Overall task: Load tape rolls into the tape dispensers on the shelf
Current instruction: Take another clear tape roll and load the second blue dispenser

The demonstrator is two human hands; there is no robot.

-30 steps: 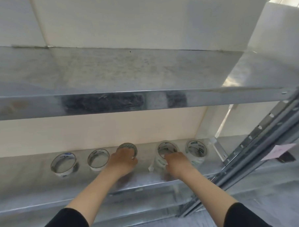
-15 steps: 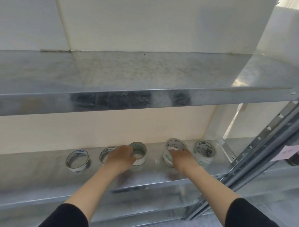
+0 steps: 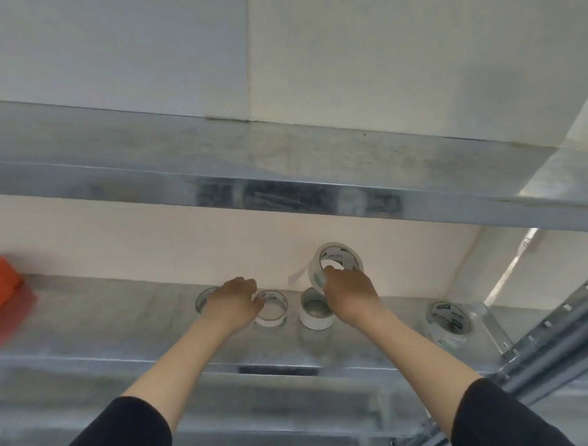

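Note:
Several clear tape rolls lie on the metal shelf (image 3: 88, 319). My right hand (image 3: 351, 292) holds one tape roll (image 3: 346, 256) lifted above the shelf, fingers hooked through its core, a loose tape end hanging at its left. Below it a white roll (image 3: 315, 314) lies flat. My left hand (image 3: 233, 301) rests between a partly hidden roll (image 3: 203, 297) and a roll (image 3: 272, 308) that its fingers touch. Another roll (image 3: 450, 322) lies at the far right. An orange object (image 3: 0, 284), perhaps a tape dispenser, sits blurred at the far left.
An upper metal shelf (image 3: 284, 193) overhangs the working shelf. A perforated steel upright (image 3: 559, 319) runs diagonally at the right. A pale wall backs the shelf. Lower shelves show beneath my forearms.
My right hand has lifted its tape roll off the shelf. The view has swung left, bringing the orange object into view. My left hand stays by the same rolls.

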